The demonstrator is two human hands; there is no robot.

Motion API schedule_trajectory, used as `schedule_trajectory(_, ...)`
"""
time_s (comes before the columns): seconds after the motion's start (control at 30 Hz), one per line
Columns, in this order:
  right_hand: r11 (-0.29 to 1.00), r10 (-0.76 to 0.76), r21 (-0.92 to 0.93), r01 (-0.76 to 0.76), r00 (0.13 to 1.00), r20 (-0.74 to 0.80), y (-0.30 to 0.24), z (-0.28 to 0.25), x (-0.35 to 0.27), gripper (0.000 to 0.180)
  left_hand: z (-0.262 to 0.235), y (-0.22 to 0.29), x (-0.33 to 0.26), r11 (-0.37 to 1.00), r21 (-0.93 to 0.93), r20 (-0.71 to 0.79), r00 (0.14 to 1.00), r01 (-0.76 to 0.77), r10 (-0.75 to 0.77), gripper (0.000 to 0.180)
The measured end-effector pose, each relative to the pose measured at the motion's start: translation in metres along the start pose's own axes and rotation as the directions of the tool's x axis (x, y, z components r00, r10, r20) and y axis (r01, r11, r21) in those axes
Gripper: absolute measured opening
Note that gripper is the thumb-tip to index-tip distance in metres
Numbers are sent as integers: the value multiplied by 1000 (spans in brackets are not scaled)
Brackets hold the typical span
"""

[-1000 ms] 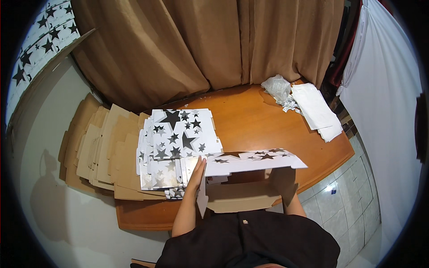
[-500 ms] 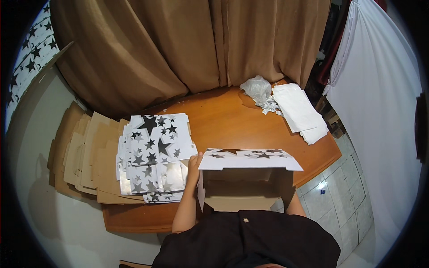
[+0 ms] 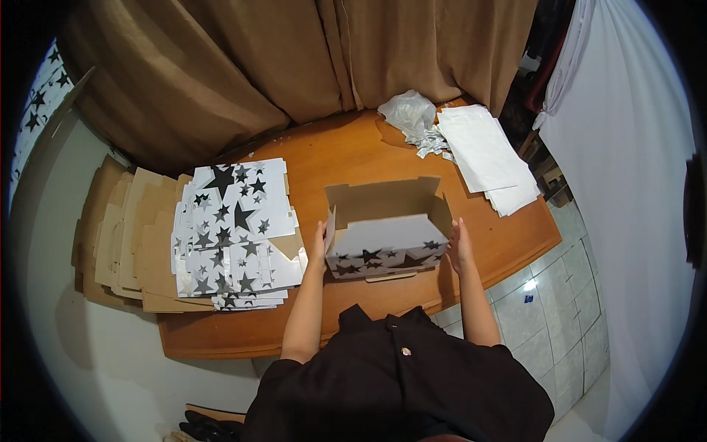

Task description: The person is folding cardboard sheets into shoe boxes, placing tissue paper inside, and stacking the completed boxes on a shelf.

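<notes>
A cardboard box [image 3: 390, 259], white with black and grey stars outside and plain brown inside, stands at the front part of the table with its opening upward. Its left wall is held by my left hand [image 3: 319, 244], and my right hand [image 3: 460, 247] presses against its right wall, fingers extended upward. The box is gripped between both hands. A white flap slants across the front of the opening, and the brown back wall rises behind it. A strip of brown board shows under the front edge. Whether the base rests fully on the table, I cannot tell.
Left of the box lies a stack of flat star-printed cardboard [image 3: 236, 214], beside several plain brown sheets [image 3: 151, 221]. At the back of the wooden table [image 3: 324, 144] are a clear plastic bag [image 3: 409, 112] with small white packets [image 3: 434, 144] and white paper sheets [image 3: 486, 151].
The box has moved away from my body onto the table and been turned: its opening faced me before and now faces up. Both hands moved forward with it.
</notes>
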State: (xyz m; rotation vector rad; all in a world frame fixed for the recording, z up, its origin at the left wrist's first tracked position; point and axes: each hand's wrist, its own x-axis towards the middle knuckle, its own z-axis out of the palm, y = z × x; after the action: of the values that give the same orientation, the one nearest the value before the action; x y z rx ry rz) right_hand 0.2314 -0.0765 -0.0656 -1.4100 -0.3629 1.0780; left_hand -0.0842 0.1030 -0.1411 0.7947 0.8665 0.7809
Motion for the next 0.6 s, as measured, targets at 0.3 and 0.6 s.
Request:
schedule_trajectory(0.3, 979, -54, 199, 31, 993, 109, 17, 18, -24, 67, 26, 27, -58, 960, -19, -277, 921, 281, -275, 65)
schedule_trajectory(0.6, 935, 218, 270, -229, 973, 70, 28, 22, -22, 60, 27, 10, -59, 956, -237, -343, 906, 172, -247, 60)
